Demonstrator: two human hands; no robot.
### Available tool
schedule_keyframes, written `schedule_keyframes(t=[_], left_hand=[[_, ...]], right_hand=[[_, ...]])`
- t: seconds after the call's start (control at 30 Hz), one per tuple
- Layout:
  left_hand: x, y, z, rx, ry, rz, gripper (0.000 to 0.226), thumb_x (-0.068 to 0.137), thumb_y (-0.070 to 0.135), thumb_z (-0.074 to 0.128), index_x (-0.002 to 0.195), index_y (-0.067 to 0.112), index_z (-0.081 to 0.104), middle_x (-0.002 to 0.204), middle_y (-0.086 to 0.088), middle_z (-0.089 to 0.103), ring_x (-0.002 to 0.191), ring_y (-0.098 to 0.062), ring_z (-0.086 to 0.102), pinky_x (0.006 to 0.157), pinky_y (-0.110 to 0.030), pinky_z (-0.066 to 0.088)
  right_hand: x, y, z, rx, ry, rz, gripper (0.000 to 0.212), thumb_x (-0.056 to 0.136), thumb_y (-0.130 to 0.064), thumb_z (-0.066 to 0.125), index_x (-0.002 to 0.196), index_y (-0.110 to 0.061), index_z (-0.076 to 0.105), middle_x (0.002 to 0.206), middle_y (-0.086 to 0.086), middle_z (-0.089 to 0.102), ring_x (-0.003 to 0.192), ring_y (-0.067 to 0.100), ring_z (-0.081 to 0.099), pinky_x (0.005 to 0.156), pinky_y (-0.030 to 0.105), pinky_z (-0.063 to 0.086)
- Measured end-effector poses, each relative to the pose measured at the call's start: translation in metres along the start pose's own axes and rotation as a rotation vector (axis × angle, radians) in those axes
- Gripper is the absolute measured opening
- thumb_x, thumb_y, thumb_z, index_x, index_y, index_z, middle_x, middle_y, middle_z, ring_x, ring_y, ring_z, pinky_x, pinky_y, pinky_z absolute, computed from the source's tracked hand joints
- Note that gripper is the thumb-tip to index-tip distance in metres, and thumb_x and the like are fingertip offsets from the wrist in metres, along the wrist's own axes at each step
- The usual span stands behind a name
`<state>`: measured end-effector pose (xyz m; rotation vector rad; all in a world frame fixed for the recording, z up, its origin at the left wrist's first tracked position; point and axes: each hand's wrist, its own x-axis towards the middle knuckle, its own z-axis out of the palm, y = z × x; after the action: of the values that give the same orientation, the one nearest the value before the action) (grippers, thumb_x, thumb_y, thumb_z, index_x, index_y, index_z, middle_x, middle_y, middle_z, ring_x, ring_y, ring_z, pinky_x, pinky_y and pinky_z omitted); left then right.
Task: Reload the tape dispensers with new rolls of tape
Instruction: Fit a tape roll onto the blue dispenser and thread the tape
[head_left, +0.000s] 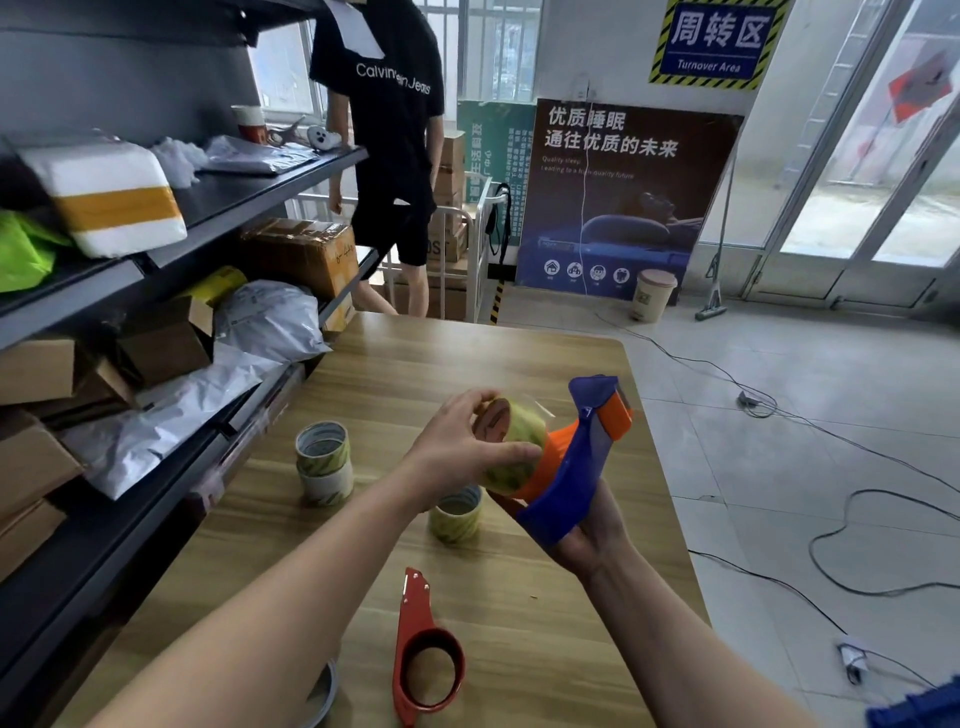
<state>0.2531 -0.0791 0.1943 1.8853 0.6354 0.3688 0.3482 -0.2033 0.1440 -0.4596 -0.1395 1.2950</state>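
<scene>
Above the wooden table (467, 364) my right hand (587, 540) grips the handle of a blue and orange tape dispenser (576, 462). A yellowish clear tape roll (511, 447) sits against the dispenser's orange hub, and my left hand (462, 447) holds it with fingers curled over its end. On the table lie a stack of two tape rolls (323, 462), a single roll (456, 514) and a red dispenser (423, 654) holding no roll.
Dark shelves (156, 249) with parcels and boxes run along the table's left side. A person in black (389, 145) stands beyond the table's far end. Cables (831, 525) trail over the tiled floor on the right. Something grey and ring-shaped (324, 696) lies by my left arm.
</scene>
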Motion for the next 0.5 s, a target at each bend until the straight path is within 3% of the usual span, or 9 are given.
schedule_keyframes(t=[0.07,0.17,0.27,0.3,0.37,0.43,0.5], left_hand=[[-0.001,0.004,-0.001,0.066,0.034,0.028,0.077,0.068,0.038,0.081,0.134,0.025,0.043,0.12,0.007,0.042,0.108,-0.013,0.047,0.074,-0.02,0.048],[0.001,0.009,-0.004,0.066,-0.016,-0.032,0.075,0.07,0.039,0.08,0.134,0.023,0.043,0.114,0.008,0.044,0.106,-0.014,0.049,0.078,-0.028,0.051],[0.0,0.014,0.001,0.166,-0.11,-0.072,0.069,0.076,0.033,0.076,0.135,0.026,0.041,0.119,0.006,0.046,0.107,-0.015,0.049,0.084,-0.031,0.051],[0.0,0.014,0.004,0.2,-0.08,-0.054,0.069,0.075,0.032,0.076,0.134,0.027,0.041,0.125,0.004,0.045,0.11,-0.015,0.048,0.086,-0.032,0.05],[-0.001,0.015,0.008,0.221,-0.003,-0.037,0.07,0.074,0.031,0.077,0.134,0.028,0.04,0.134,0.002,0.042,0.114,-0.017,0.047,0.089,-0.034,0.05],[-0.002,0.014,0.011,0.195,0.008,-0.057,0.074,0.075,0.031,0.076,0.137,0.031,0.036,0.139,0.0,0.037,0.12,-0.021,0.046,0.093,-0.037,0.05],[-0.003,0.015,0.011,0.164,-0.046,-0.095,0.075,0.078,0.03,0.074,0.14,0.037,0.032,0.142,-0.001,0.031,0.126,-0.025,0.041,0.095,-0.041,0.049]], right_hand=[[0.0,0.001,0.001,-0.01,-0.004,0.001,0.048,0.083,-0.029,0.065,0.116,0.006,0.066,0.12,0.026,0.063,0.104,0.039,0.066,0.089,0.05,0.056],[0.002,0.004,0.002,0.005,0.034,-0.016,0.06,0.073,-0.018,0.082,0.125,0.002,0.059,0.123,0.022,0.059,0.107,0.035,0.062,0.089,0.049,0.056],[0.005,0.007,-0.002,-0.047,0.081,-0.007,0.029,0.079,-0.012,0.071,0.104,-0.002,0.061,0.088,0.013,0.066,0.075,0.024,0.067,0.067,0.038,0.059],[0.008,0.008,-0.004,-0.05,0.086,-0.016,0.022,0.077,-0.009,0.071,0.096,-0.005,0.06,0.078,0.008,0.064,0.066,0.019,0.064,0.065,0.032,0.056],[0.016,0.009,-0.007,-0.022,0.11,-0.027,0.028,0.07,-0.007,0.079,0.089,-0.009,0.059,0.071,0.003,0.059,0.061,0.013,0.056,0.071,0.025,0.044],[0.017,0.008,-0.007,0.045,0.126,-0.033,0.019,0.082,-0.021,0.073,0.091,-0.01,0.06,0.073,0.001,0.061,0.065,0.012,0.058,0.078,0.023,0.038],[0.014,0.006,-0.01,0.065,0.122,-0.031,0.054,0.086,-0.057,0.06,0.103,-0.006,0.068,0.096,0.006,0.067,0.092,0.018,0.063,0.101,0.025,0.037]])
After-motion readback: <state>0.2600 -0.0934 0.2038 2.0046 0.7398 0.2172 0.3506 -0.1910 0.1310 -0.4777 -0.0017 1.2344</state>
